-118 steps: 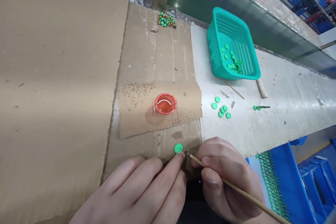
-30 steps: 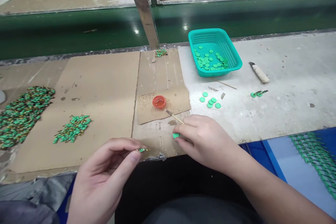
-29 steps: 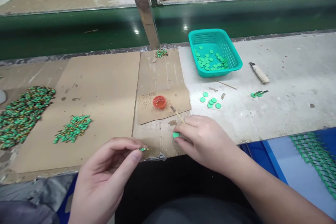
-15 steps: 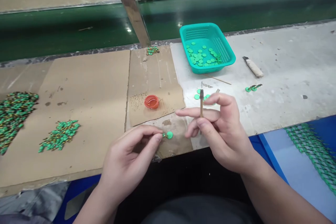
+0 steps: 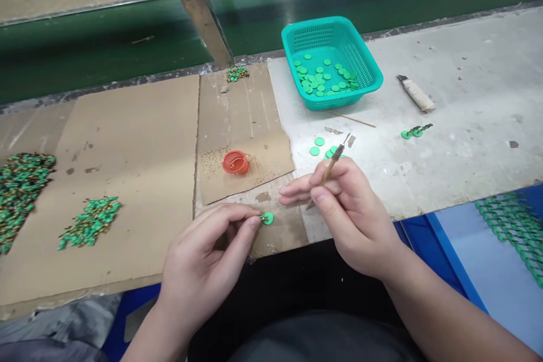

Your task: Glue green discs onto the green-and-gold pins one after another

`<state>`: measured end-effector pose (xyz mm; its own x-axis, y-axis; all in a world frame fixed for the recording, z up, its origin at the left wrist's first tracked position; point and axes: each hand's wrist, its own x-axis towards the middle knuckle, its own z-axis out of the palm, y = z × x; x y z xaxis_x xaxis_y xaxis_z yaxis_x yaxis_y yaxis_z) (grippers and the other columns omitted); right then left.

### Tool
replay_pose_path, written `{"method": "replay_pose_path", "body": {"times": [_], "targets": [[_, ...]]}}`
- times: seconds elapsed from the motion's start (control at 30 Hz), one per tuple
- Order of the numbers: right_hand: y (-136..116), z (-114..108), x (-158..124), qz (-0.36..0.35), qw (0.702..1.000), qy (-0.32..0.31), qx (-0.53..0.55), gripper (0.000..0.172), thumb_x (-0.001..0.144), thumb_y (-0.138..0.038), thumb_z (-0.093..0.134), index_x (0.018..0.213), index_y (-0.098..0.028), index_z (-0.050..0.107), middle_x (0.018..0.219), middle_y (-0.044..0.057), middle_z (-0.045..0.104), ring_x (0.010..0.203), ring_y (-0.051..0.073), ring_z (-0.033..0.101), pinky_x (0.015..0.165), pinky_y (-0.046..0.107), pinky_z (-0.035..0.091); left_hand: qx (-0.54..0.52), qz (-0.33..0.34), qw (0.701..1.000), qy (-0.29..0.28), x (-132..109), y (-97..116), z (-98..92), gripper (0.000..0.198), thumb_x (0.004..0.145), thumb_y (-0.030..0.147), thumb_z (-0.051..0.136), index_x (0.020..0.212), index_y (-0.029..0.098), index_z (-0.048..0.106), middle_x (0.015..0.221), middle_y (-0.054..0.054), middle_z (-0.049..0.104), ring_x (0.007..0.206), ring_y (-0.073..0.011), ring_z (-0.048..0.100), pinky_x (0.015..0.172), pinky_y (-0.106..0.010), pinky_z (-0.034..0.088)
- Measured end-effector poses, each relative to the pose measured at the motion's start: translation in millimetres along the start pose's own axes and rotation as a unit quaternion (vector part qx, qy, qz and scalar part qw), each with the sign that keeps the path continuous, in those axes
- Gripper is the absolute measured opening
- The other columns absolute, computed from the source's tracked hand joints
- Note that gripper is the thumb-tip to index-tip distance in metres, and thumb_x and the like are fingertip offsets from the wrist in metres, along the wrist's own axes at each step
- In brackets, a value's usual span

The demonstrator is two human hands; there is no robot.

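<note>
Between its thumb and fingertips, my left hand (image 5: 216, 260) pinches a small dark and gold piece with a round green disc (image 5: 268, 218) at its end. My right hand (image 5: 354, 212) holds a thin wooden-handled needle tool (image 5: 330, 168), its metal tip slanting up and to the right. The two hands are apart, just above the table's front edge. Behind the right hand lie several loose green discs (image 5: 319, 141). A small red cup (image 5: 235, 163) holding clear liquid stands on cardboard beyond my left hand, with tiny specks scattered to its left.
A teal basket (image 5: 373, 82) containing green discs stands at the back. Cardboard (image 5: 148, 141) on the left bears piles of green and gold pieces (image 5: 91, 220). A wrapped cutter (image 5: 418, 95), a thin stick (image 5: 352, 119) and finished-looking pieces (image 5: 413, 132) lie at right. A metal post (image 5: 197, 11) rises behind.
The needle tool has tipped from upright to slanting right, and my right hand's fingers have drawn together around it. The disc at my left fingertips sits closer to them. The camera view has shifted slightly.
</note>
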<state>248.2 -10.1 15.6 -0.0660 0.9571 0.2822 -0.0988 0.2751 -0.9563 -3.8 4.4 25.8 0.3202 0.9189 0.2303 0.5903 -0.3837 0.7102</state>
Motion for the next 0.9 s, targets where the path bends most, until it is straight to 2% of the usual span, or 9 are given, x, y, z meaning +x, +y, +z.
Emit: {"method": "replay_pose_path", "body": {"times": [0.27, 0.37, 0.5, 0.6, 0.73, 0.8, 0.9], "targets": [[-2, -2, -5, 0.007, 1.0, 0.003, -0.022, 0.014, 0.126, -0.02, 0.054, 0.133, -0.031, 0.06, 0.13, 0.002, 0.083, 0.122, 0.018, 0.088, 0.107, 0.037, 0.074, 0.031, 0.042, 0.999, 0.009, 0, 0, 2.1, 0.011, 0.114, 0.024, 0.073, 0.114, 0.033, 0.08, 0.107, 0.003, 0.085, 0.092, -0.0155, 0.082, 0.075, -0.028, 0.062], [-7, -8, -5, -0.021, 0.992, -0.004, -0.127, 0.018, 0.122, -0.016, 0.058, 0.131, -0.03, 0.065, 0.126, 0.002, 0.081, 0.121, 0.019, 0.084, 0.105, 0.035, 0.07, 0.046, 0.072, 0.996, 0.007, 0, 0, 2.7, 0.012, 0.113, 0.021, 0.074, 0.115, 0.032, 0.079, 0.106, 0.003, 0.086, 0.093, -0.0164, 0.082, 0.082, -0.031, 0.064], [-17, -20, -6, -0.078, 0.957, -0.02, -0.278, 0.012, 0.117, -0.013, 0.063, 0.116, -0.023, 0.069, 0.107, 0.004, 0.082, 0.101, 0.02, 0.081, 0.091, 0.033, 0.065, 0.06, 0.125, 0.99, 0.005, 0, 1, 3.2, 0.018, 0.11, 0.012, 0.075, 0.119, 0.028, 0.077, 0.105, 0.001, 0.085, 0.094, -0.0167, 0.082, 0.09, -0.032, 0.064], [-22, -24, -9, -0.077, 0.938, -0.043, -0.334, 0.016, 0.117, -0.013, 0.064, 0.104, -0.022, 0.068, 0.106, 0.006, 0.085, 0.097, 0.021, 0.083, 0.085, 0.033, 0.064, 0.064, 0.156, 0.986, 0.007, 0, 1, 4.1, 0.023, 0.108, 0.007, 0.076, 0.122, 0.026, 0.076, 0.105, 0.0, 0.085, 0.094, -0.0164, 0.081, 0.092, -0.032, 0.064], [-19, -14, -6, -0.083, 0.949, -0.032, -0.303, 0.012, 0.116, -0.012, 0.066, 0.109, -0.02, 0.07, 0.109, 0.006, 0.086, 0.102, 0.02, 0.085, 0.093, 0.029, 0.066, 0.051, 0.159, 0.986, 0.003, -1, -1, 5.2, 0.027, 0.106, 0.005, 0.078, 0.123, 0.026, 0.078, 0.105, 0.0, 0.085, 0.095, -0.017, 0.081, 0.092, -0.034, 0.064], [-14, -4, -2, -0.097, 0.957, -0.038, -0.271, 0.01, 0.117, -0.012, 0.065, 0.114, -0.018, 0.071, 0.111, 0.007, 0.086, 0.105, 0.02, 0.085, 0.097, 0.029, 0.066, 0.04, 0.143, 0.989, -0.002, -2, -3, 5.4, 0.028, 0.106, 0.006, 0.079, 0.124, 0.028, 0.08, 0.106, 0.001, 0.086, 0.096, -0.0175, 0.081, 0.093, -0.035, 0.064], [-3, 9, 4, -0.12, 0.957, -0.057, -0.257, 0.014, 0.119, -0.013, 0.06, 0.111, -0.017, 0.07, 0.112, 0.01, 0.085, 0.107, 0.023, 0.084, 0.097, 0.033, 0.068, 0.024, 0.105, 0.994, 0.0, -3, -4, 5.5, 0.027, 0.107, 0.01, 0.081, 0.123, 0.031, 0.083, 0.108, 0.002, 0.087, 0.098, -0.0183, 0.082, 0.093, -0.036, 0.065]]}}
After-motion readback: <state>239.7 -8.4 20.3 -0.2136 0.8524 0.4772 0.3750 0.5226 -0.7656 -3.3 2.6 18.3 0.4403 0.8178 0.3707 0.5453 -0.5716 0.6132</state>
